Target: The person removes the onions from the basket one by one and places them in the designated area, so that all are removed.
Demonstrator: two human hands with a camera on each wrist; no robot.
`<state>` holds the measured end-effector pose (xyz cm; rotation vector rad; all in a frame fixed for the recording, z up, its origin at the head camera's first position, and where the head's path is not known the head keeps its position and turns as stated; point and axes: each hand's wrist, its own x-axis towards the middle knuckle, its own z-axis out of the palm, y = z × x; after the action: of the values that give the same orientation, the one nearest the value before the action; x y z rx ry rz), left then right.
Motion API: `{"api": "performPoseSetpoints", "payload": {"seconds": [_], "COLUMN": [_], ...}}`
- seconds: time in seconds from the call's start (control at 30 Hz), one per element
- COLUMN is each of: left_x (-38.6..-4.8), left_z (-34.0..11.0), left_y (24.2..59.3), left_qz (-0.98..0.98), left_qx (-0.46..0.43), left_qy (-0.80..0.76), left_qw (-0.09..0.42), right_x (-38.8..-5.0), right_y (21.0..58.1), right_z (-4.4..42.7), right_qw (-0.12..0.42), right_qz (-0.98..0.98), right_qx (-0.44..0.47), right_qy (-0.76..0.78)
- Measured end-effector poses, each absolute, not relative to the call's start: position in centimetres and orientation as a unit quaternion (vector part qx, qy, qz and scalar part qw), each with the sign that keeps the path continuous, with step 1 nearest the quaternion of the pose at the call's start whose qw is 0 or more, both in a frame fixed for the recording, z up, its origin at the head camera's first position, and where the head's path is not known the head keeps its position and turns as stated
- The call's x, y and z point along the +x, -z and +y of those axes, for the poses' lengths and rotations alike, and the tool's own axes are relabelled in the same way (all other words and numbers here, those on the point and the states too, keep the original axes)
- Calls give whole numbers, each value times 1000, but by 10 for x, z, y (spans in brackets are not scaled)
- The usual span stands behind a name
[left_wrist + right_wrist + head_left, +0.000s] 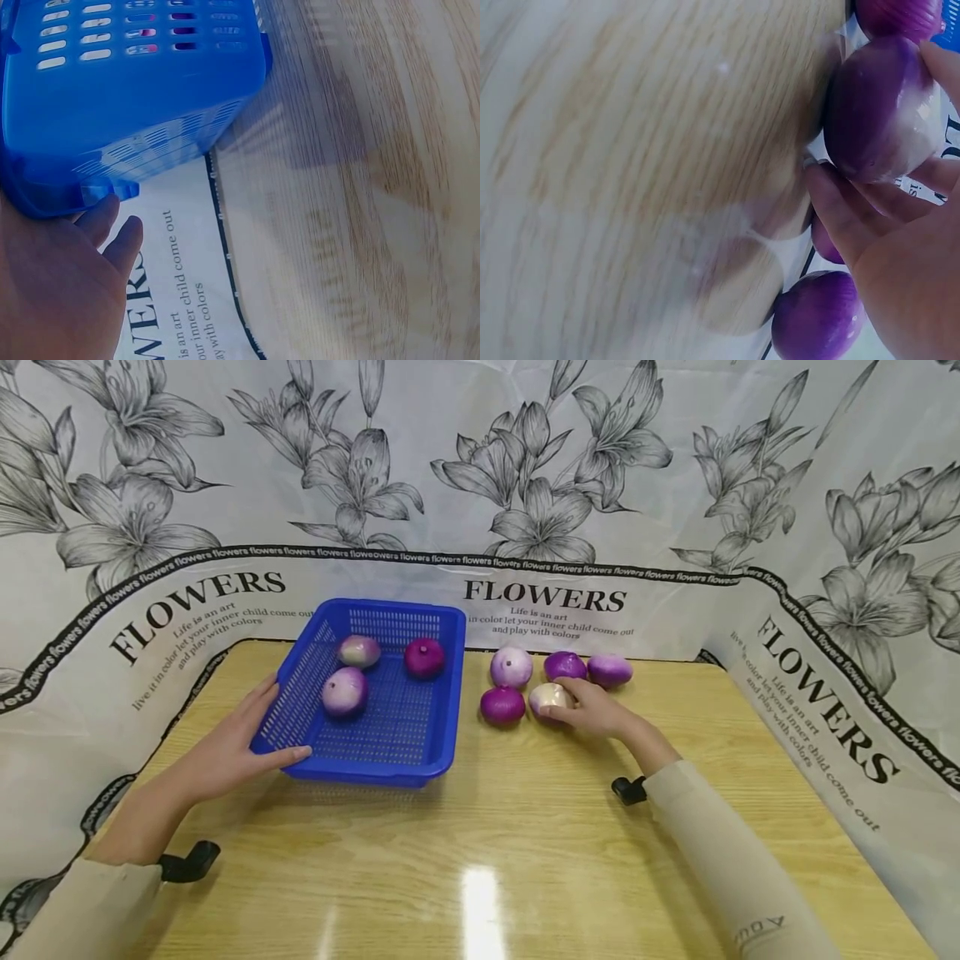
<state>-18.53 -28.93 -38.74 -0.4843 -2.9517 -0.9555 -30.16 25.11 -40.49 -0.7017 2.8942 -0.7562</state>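
A blue plastic basket [390, 764] holds three onions, among them a dark purple one [424, 658] at its right. My left hand [240, 743] rests along the basket's left side, thumb at the near rim; in the left wrist view the hand [67, 277] touches the basket's [120, 105] rim with fingers extended. My right hand [596, 710] grips a white and purple onion [547, 697] right of the basket. From the right wrist view, the hand's [907, 262] thumb and fingers lie around that onion [877, 109].
Close around the gripped onion lie a pale onion [512, 667], a magenta onion [502, 705] and two purple ones [564, 666], [610, 671] on the wooden table [420, 877]. Behind them hangs a flower-printed cloth [420, 535].
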Motion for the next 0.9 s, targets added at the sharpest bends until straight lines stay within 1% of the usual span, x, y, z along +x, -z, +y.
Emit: {"api": "performPoseSetpoints", "payload": {"seconds": [0.17, 0.4, 0.77, 0.9], "left_x": [-186, -188, -189, -187], "left_z": [-288, -288, -288, -288], "left_y": [384, 384, 384, 385], "left_qz": [-942, -941, -940, -938], "left_qx": [-155, -159, -161, -163], "left_qy": [298, 300, 301, 306], "left_qw": [-3, 2, 7, 11], "right_x": [-299, -296, -287, -283], "right_y": [404, 400, 390, 378], "right_z": [254, 256, 260, 258], "right_qw": [46, 43, 32, 14], "right_qz": [942, 942, 928, 933], "right_qx": [-229, -236, -260, -262], "right_qy": [240, 234, 265, 246]}}
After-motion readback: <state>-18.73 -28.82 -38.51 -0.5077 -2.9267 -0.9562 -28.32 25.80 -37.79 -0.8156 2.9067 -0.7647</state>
